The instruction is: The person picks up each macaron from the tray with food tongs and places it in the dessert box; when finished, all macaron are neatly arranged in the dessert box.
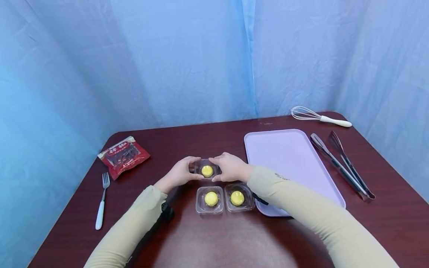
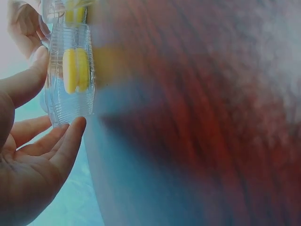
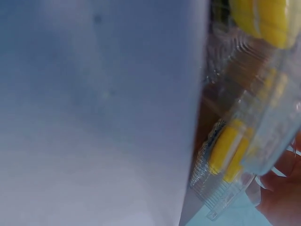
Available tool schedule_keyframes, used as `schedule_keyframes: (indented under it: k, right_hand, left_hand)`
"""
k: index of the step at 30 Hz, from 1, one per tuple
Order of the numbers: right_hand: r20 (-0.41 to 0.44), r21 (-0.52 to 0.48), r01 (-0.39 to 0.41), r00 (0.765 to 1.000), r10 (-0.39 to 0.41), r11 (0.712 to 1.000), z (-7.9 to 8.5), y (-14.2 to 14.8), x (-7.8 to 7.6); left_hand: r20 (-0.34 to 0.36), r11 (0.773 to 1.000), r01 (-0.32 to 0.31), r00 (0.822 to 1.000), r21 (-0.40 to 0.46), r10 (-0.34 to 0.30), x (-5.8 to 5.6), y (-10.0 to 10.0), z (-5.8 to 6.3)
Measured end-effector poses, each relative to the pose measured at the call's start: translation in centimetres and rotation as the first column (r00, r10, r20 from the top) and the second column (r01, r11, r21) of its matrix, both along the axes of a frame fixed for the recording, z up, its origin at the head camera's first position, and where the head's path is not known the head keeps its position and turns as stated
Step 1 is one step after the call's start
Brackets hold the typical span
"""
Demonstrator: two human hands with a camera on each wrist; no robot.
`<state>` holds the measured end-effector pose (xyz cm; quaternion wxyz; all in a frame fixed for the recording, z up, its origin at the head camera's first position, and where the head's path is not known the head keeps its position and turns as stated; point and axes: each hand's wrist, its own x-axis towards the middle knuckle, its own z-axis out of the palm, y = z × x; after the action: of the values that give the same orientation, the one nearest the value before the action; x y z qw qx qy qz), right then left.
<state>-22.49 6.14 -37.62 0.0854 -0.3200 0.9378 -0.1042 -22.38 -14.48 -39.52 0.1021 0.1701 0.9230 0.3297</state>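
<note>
Both hands hold one clear plastic box [image 1: 201,175] with a yellow macaron [image 1: 207,171] inside, near the middle of the table. My left hand [image 1: 181,172] grips its left side, thumb and fingers on opposite edges, as the left wrist view also shows with the macaron [image 2: 76,70] behind clear plastic. My right hand [image 1: 230,168] pinches the right side. Just nearer stand two similar boxes side by side, a left box [image 1: 201,209] and a right box [image 1: 248,204], each with a yellow macaron. The right wrist view shows macarons [image 3: 230,148] through overlapping plastic.
A lilac tray [image 1: 285,156] lies on the right, partly under the right forearm. Beyond it are tongs [image 1: 346,171] and a white whisk [image 1: 330,119]. At left lie a red snack packet [image 1: 124,156] and a fork [image 1: 102,203]. Blue curtains [image 1: 187,67] hang behind the table [image 1: 207,245].
</note>
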Motion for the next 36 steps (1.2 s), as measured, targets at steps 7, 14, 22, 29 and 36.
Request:
schedule_keyframes:
  k: [7,14,22,29,36]
  right_hand:
    - [0.027,0.016,0.023,0.999,-0.024,1.000,0.3,-0.2,-0.1]
    - [0.012,0.028,0.008,1.000,-0.008,1.000,0.2,-0.3,-0.3]
    - [0.032,0.051,0.002,0.999,-0.003,0.999,0.3,-0.2,-0.5]
    - [0.044,0.044,0.001,0.999,-0.003,0.999,0.7,0.1,-0.5]
    - [0.044,-0.048,-0.024,0.999,0.026,0.999,1.2,1.1,-0.7]
  left_hand:
    - [0.076,0.999,-0.036,0.997,0.018,0.035,-0.1,0.1,0.0]
    - [0.064,1.000,-0.018,0.998,0.007,0.018,-0.1,0.1,0.2]
    - [0.030,0.997,0.071,0.997,-0.040,-0.070,0.2,0.0,0.5]
    - [0.069,0.998,0.051,0.996,-0.021,-0.050,0.5,0.2,0.7]
    - [0.063,1.000,0.006,0.998,-0.006,-0.006,0.7,0.4,1.7]
